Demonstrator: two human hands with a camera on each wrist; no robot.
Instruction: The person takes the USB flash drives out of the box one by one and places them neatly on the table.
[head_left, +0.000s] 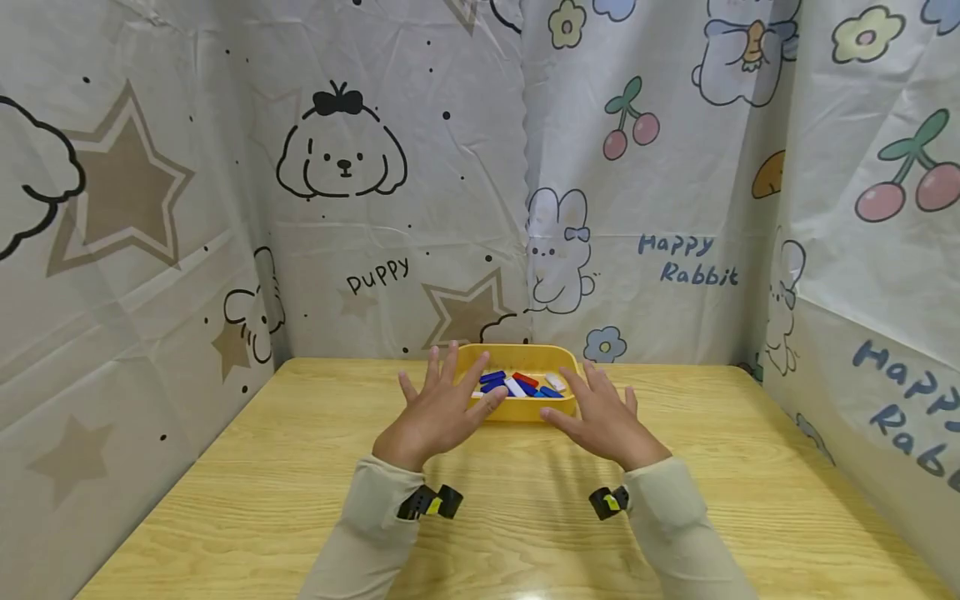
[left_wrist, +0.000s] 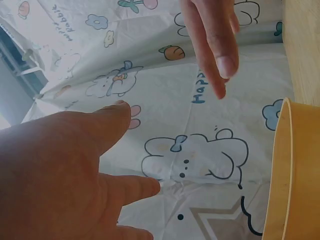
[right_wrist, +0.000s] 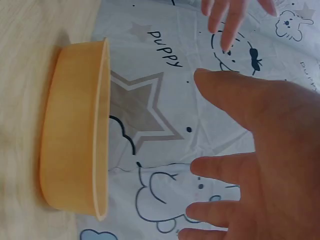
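A yellow tray point(head_left: 525, 409) stands on the wooden table near the back wall, with several blue, red and white blocks point(head_left: 520, 384) lying in it. My left hand point(head_left: 438, 407) hovers at the tray's left side, fingers spread and straight, holding nothing. On the tray's right side my right hand point(head_left: 600, 414) is likewise spread and empty. In the left wrist view the tray rim point(left_wrist: 290, 175) shows at the right, beyond my left hand point(left_wrist: 75, 165). The right wrist view has the tray wall point(right_wrist: 75, 130) at the left and my right hand point(right_wrist: 260, 150) beside it.
The wooden table point(head_left: 525, 517) is walled on three sides by cartoon-printed sheets point(head_left: 375, 183) at the left, back and right. A small black and yellow camera sits on each wrist point(head_left: 431, 502).
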